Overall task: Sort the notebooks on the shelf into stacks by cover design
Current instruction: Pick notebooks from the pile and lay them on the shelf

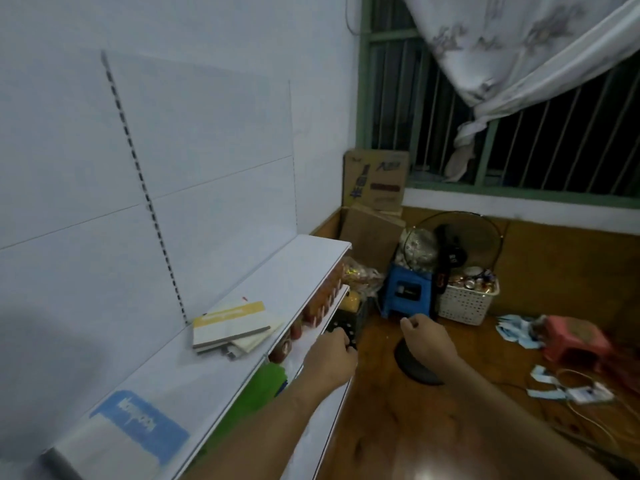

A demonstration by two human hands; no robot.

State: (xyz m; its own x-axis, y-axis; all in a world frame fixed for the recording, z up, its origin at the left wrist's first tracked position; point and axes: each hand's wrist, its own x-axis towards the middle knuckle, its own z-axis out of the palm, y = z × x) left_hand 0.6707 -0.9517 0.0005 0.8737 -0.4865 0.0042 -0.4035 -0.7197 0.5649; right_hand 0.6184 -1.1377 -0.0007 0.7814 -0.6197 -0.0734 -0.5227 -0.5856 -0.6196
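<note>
On the white top shelf (294, 268) lies a small untidy stack of notebooks with a yellow-and-white cover (230, 323) on top, against the back panel. A notebook with a blue-and-white cover (138, 422) lies alone at the shelf's near end. My left hand (330, 355) hovers in front of the shelf edge, fingers curled, holding nothing. My right hand (420, 336) is out over the floor to the right, also curled and holding nothing. Both hands are apart from the notebooks.
Lower shelves hold red jars (320, 306) and a green packet (266, 379). On the wooden floor stand a blue stool (407, 292), a fan (460, 244), a white basket (467, 301), cardboard boxes (375, 181), a pink stool (573, 341) and loose papers and cables.
</note>
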